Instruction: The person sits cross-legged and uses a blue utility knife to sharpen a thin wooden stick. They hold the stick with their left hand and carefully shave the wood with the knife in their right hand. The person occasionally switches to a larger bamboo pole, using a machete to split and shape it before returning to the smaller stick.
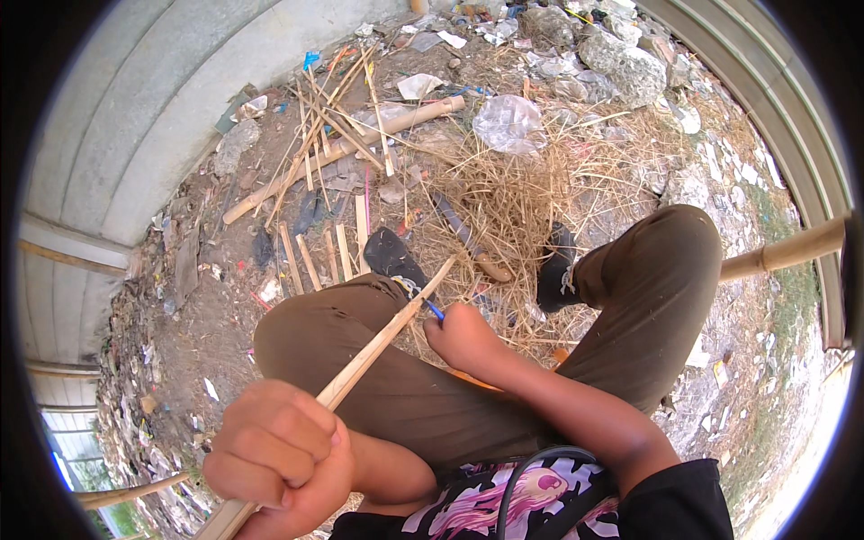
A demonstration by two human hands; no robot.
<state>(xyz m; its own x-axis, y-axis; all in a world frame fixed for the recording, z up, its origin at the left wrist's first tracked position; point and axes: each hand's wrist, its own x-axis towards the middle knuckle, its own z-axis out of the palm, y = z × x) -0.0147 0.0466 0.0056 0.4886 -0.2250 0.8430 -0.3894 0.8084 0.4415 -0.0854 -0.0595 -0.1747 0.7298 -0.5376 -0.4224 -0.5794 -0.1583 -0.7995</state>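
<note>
My left hand [279, 450] is wrapped round the lower part of a long split bamboo strip [369, 353], which slants up and away to the right across my left thigh. Near the strip's far end, my right hand [466, 337] is closed round a small blue-handled knife [433, 309]. Its blade is mostly hidden but seems to lie against the strip's edge. On the ground between my shoes rests a large knife [461, 229] with a dark blade and a wooden handle.
Several short bamboo pieces [344, 252] lie beside my left shoe [394, 256]. Beyond them, thin strips cross over a bamboo pole [346, 148]. Dry shavings [504, 193] heap ahead, near a clear plastic bag [508, 124]. Rocks [621, 63] and grey walls [180, 81] border the littered ground.
</note>
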